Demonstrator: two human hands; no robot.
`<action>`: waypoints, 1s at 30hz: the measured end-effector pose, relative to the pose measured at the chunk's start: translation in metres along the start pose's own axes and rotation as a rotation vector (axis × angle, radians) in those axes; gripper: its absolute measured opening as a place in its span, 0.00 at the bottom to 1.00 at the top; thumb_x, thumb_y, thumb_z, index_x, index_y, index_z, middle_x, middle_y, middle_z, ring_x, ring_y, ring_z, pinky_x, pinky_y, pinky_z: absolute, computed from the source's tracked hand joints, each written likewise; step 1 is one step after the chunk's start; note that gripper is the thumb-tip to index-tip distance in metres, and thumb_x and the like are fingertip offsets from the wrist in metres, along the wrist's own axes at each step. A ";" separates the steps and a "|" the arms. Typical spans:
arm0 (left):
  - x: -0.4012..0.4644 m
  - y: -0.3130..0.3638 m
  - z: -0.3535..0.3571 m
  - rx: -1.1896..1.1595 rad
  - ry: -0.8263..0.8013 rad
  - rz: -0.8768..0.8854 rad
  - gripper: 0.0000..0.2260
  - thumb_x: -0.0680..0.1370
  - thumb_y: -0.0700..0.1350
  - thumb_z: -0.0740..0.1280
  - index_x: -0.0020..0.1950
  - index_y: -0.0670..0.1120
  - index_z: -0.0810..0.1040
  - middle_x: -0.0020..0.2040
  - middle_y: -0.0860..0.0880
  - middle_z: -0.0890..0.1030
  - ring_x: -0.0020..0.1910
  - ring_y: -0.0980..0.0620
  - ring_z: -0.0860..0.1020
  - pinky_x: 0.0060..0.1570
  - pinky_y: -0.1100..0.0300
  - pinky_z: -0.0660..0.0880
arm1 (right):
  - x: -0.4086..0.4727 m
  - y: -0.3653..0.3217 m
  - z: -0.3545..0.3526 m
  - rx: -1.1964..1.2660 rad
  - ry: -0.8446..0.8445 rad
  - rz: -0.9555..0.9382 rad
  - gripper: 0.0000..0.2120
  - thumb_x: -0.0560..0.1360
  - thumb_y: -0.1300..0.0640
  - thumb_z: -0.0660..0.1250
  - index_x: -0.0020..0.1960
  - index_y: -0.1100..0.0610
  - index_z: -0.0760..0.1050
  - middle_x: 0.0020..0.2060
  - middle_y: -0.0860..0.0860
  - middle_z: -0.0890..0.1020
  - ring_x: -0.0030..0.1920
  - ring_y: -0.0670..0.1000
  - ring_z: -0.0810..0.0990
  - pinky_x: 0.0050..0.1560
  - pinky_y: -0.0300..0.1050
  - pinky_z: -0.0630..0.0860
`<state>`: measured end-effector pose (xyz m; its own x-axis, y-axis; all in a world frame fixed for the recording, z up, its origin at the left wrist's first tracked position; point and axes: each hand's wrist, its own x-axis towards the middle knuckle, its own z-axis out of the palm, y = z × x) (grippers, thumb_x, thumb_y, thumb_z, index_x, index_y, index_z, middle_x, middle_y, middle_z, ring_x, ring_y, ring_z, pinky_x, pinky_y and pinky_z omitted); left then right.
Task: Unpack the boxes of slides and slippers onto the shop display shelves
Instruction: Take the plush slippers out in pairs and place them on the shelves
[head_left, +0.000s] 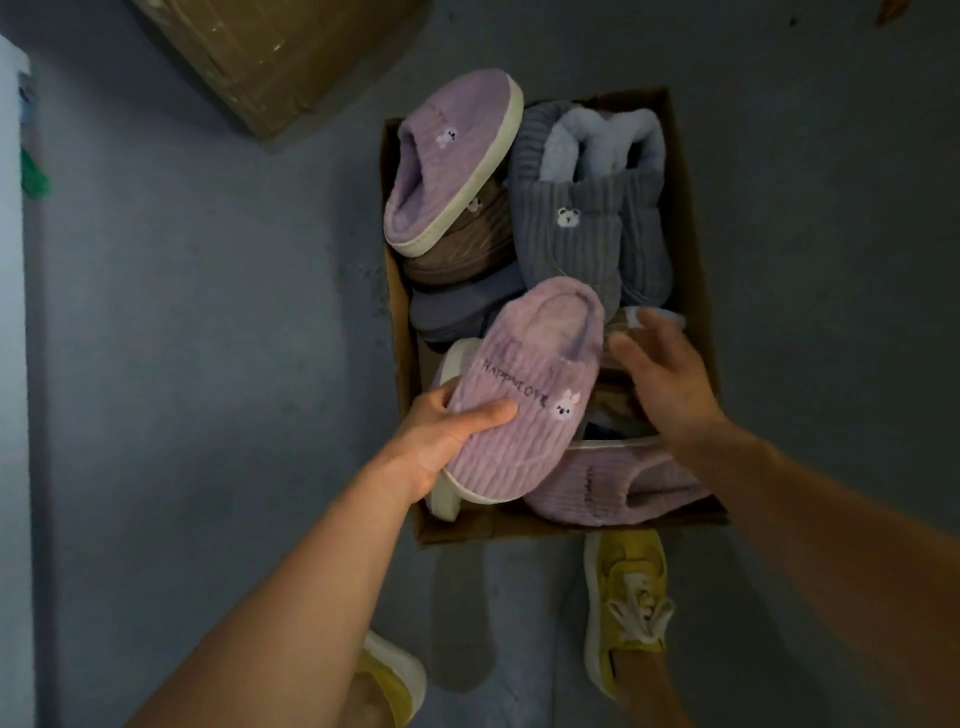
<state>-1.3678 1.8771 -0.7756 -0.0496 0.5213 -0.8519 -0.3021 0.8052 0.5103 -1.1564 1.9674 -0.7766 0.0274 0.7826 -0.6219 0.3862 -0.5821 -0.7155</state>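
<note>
Three ribbed lilac slippers above one cardboard box (691, 291).
My left hand (441, 436) grips one lilac slipper (524, 395); my right hand (660, 379), at three o'clock, spreads its fingers, holding nothing.

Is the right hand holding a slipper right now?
No, the right hand hovers open over the box; only the left hand grips the purple slipper.

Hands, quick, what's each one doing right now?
Left hand: grips the purple rabbit slipper above the box.
Right hand: open, holding nothing, fingers spread over the box.
</note>
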 end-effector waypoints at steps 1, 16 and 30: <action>0.000 0.004 -0.001 0.070 -0.027 0.006 0.23 0.60 0.47 0.79 0.54 0.51 0.81 0.52 0.50 0.85 0.52 0.51 0.83 0.52 0.57 0.79 | 0.002 0.000 -0.002 -0.247 0.026 -0.232 0.26 0.77 0.50 0.67 0.73 0.49 0.65 0.69 0.52 0.69 0.68 0.53 0.67 0.64 0.47 0.67; -0.004 0.010 0.000 -0.417 -0.054 -0.036 0.37 0.66 0.73 0.62 0.67 0.51 0.76 0.61 0.46 0.81 0.58 0.48 0.80 0.54 0.48 0.78 | -0.022 0.021 0.002 -0.396 -0.127 -0.404 0.07 0.76 0.52 0.67 0.47 0.55 0.77 0.38 0.52 0.81 0.39 0.52 0.79 0.39 0.50 0.76; 0.002 -0.004 0.020 -0.246 -0.068 0.060 0.44 0.56 0.43 0.84 0.69 0.55 0.72 0.58 0.47 0.83 0.58 0.46 0.81 0.56 0.46 0.79 | -0.038 0.044 0.016 -0.254 -0.259 -0.357 0.08 0.75 0.52 0.70 0.48 0.46 0.70 0.40 0.42 0.78 0.42 0.39 0.77 0.40 0.32 0.73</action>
<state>-1.3475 1.8805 -0.7773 -0.0129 0.5907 -0.8068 -0.5231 0.6837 0.5089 -1.1555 1.9087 -0.7896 -0.3644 0.8237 -0.4344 0.5425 -0.1914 -0.8180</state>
